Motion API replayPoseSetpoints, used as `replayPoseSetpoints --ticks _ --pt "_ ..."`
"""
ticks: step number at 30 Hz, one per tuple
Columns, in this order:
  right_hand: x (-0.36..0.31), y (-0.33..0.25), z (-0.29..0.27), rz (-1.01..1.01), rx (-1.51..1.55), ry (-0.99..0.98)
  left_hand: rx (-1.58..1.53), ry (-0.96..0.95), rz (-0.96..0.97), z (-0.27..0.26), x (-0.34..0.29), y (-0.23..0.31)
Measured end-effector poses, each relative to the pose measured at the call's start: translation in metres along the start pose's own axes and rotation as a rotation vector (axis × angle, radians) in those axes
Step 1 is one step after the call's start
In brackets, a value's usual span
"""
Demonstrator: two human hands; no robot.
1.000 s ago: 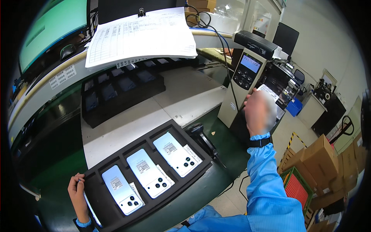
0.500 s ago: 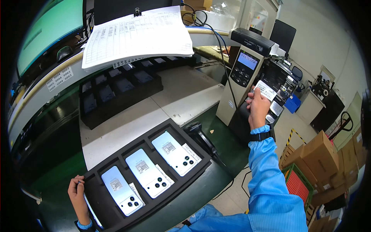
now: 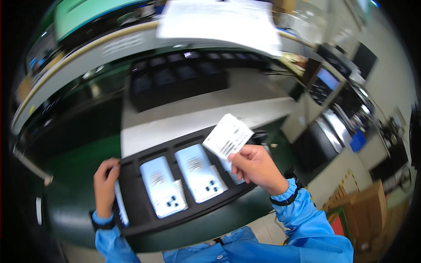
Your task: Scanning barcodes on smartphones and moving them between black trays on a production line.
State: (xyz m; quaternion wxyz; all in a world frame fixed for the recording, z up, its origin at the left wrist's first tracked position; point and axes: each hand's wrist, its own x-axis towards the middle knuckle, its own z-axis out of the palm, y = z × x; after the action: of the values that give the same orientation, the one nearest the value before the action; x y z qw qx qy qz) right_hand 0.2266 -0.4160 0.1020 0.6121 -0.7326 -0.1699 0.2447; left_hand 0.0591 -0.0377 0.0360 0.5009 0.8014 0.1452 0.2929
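My right hand pinches a white printed label by its lower corner, holding it above the right part of a black foam tray. In the tray lie pale blue phones, backs up: a left phone, a middle phone and a right phone, partly hidden behind my hand and the label. Each of the first two has a white slip along its right side. At the tray's left end, my left hand is closed at the top of a tilted phone, seen nearly edge-on; its fingertips are blurred.
Behind the tray, a second dark tray of phones stands on a grey board. Papers hang over the shelf edge, a monitor at the left. At the right stand a label printer and cardboard boxes.
My right hand has brought the label left from the printer to above the tray. The view has turned right and is blurred. My left hand stays at the tray's left end.
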Motion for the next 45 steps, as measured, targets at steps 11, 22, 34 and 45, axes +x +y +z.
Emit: replayPoseSetpoints --ticks 11,22,34,45 --pt "0.03 -0.01 0.194 0.035 -0.573 -0.9 0.166 0.079 0.123 0.007 -0.006 -0.003" --pt "0.004 0.039 0.019 -0.406 -0.666 0.38 0.432 0.009 0.069 0.014 -0.012 0.014" --pt "-0.034 0.051 -0.048 0.015 -0.654 0.497 -0.526 0.088 -0.329 -0.006 -0.13 0.025" --pt "0.075 0.025 -0.087 0.023 0.098 0.353 -0.418 0.098 -0.369 0.017 0.002 0.024"
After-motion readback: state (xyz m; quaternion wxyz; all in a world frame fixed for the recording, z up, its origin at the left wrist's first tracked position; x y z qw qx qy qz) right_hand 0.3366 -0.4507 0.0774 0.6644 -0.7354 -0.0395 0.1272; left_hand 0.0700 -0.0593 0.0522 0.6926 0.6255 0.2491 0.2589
